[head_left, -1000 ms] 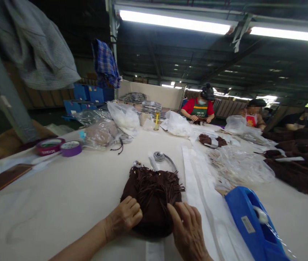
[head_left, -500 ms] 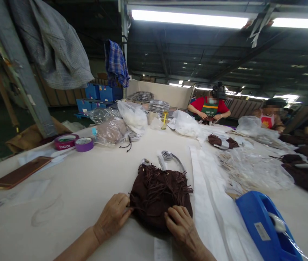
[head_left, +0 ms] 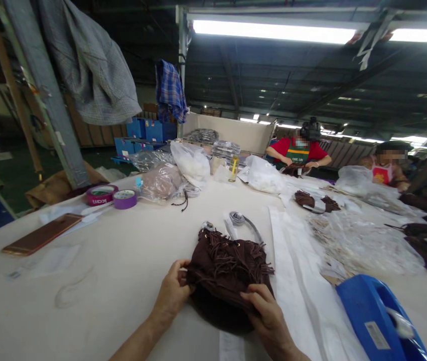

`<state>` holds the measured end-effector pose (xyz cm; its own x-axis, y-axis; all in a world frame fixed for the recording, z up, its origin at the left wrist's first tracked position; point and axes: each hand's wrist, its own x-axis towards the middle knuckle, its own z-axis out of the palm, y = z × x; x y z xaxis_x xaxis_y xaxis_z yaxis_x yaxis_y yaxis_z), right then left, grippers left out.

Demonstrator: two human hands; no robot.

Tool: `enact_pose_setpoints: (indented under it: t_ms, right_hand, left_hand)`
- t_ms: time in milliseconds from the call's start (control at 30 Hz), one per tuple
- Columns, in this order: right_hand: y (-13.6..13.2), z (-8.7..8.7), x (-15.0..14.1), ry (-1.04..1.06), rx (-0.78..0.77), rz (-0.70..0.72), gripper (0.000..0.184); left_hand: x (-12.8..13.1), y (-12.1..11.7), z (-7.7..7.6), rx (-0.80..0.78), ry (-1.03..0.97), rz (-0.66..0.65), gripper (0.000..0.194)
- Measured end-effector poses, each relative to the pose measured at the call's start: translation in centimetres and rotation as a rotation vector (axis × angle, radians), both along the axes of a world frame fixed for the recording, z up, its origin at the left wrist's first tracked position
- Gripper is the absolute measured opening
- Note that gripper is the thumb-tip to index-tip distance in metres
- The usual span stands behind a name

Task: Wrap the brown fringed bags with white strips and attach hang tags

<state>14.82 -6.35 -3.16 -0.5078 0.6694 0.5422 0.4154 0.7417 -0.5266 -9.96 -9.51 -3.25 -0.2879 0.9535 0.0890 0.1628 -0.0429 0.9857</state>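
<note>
From here I see the dark brown fringed fabric bag [head_left: 232, 276] lying on the broad off-white table [head_left: 123, 281], right in front of the person; the left hand [head_left: 175, 286] pinches its left side between thumb and fingers; the right hand [head_left: 268, 311] has thumb and bent fingers closed on the fabric at the lower right; what the bag holds inside, I cannot tell. A grey wrapped strap [head_left: 253, 228] curls out beyond its fringed top; long white sheeting [head_left: 292, 271] runs just beside it on the right, and further right sits a blue plastic tape dispenser [head_left: 371, 313] with a clear roll in it.

Over to the left, a clear plastic bag [head_left: 162, 181] holds something soft and brownish; a cloudy plastic bag [head_left: 192, 163] next to it bulges with whitish stuff, too blurred to name; a yellowish clear bottle [head_left: 233, 169] stands upright nearby. Blue bins [head_left: 153, 129] are stacked behind, their insides hidden from me; across the table, a person in a green apron [head_left: 298, 153] handles something brown.
</note>
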Motion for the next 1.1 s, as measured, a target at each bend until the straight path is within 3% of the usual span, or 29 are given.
enact_pose_setpoints:
  t_ms: [67, 167, 367, 600, 833, 1100]
  right_hand:
    - [0.3, 0.5, 0.3, 0.061, -0.153, -0.054, 0.01]
    - [0.7, 0.8, 0.8, 0.187, -0.286, -0.104, 0.014]
    - [0.5, 0.2, 1.0, 0.313, -0.341, -0.137, 0.02]
    - [0.6, -1.4, 1.2, 0.33, -0.248, -0.141, 0.017]
    - [-0.4, -1.0, 0.9, 0.305, -0.199, -0.157, 0.014]
    - [-0.3, -1.2, 1.4, 0.103, 0.065, -0.008, 0.017]
  left_hand:
    - [0.1, 0.0, 0.5, 0.014, -0.021, -0.001, 0.044]
    - [0.3, 0.2, 1.4, 0.066, 0.011, 0.005, 0.045]
    - [0.9, 1.1, 2.8, 0.161, 0.172, -0.007, 0.01]
    - [1.7, 1.9, 3.0, 0.051, 0.248, 0.108, 0.019]
    - [2.9, 2.4, 2.0, -0.027, 0.213, 0.253, 0.019]
    - [3.3, 2.0, 0.6, -0.005, 0.177, 0.397, 0.015]
